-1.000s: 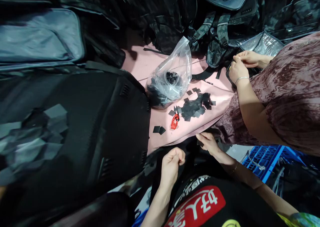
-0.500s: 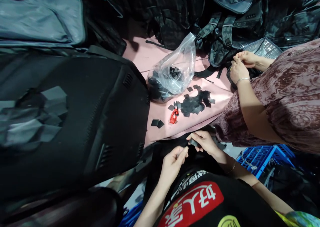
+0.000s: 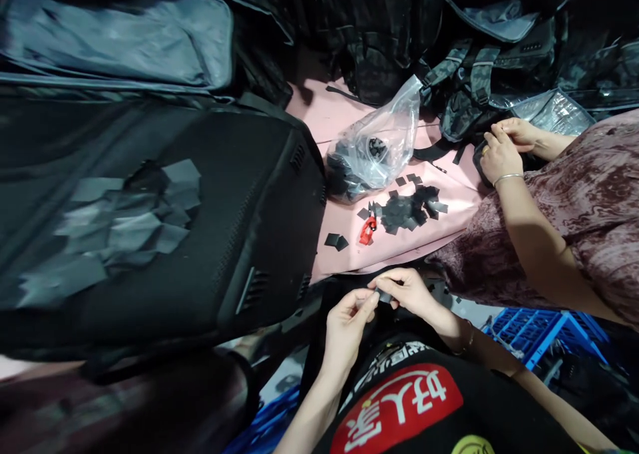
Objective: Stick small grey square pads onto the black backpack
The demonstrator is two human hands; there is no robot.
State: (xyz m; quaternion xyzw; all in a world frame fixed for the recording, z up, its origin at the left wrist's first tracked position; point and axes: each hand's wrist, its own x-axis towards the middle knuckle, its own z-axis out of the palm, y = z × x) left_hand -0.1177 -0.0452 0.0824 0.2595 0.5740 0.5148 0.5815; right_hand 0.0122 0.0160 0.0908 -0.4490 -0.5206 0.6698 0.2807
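Close in front of my body, my left hand (image 3: 351, 314) and my right hand (image 3: 405, 290) meet with their fingertips nearly touching. My right thumb and fingers pinch a small dark patch (image 3: 383, 295). The left thumb and forefinger press together at the near edge of that patch; whether they grip it too is partly hidden by the fingers. Beyond my hands, a pile of similar black patches (image 3: 402, 211) lies on the pink table cover (image 3: 344, 264). Red-handled snips (image 3: 368, 230) rest at the pile's left side.
A clear plastic bag (image 3: 394, 138) holding dark pieces stands behind the pile. On the left is a large black bag panel (image 3: 259, 194) with grey patches (image 3: 134, 224) on it. Dark backpacks (image 3: 374, 41) line the back. A co-worker's hands (image 3: 504, 151) are at the right, above a blue crate (image 3: 529, 331).
My hands have come together, the left fingertips reaching the patch in my right hand. The whole view has shifted, so the table things sit farther right.
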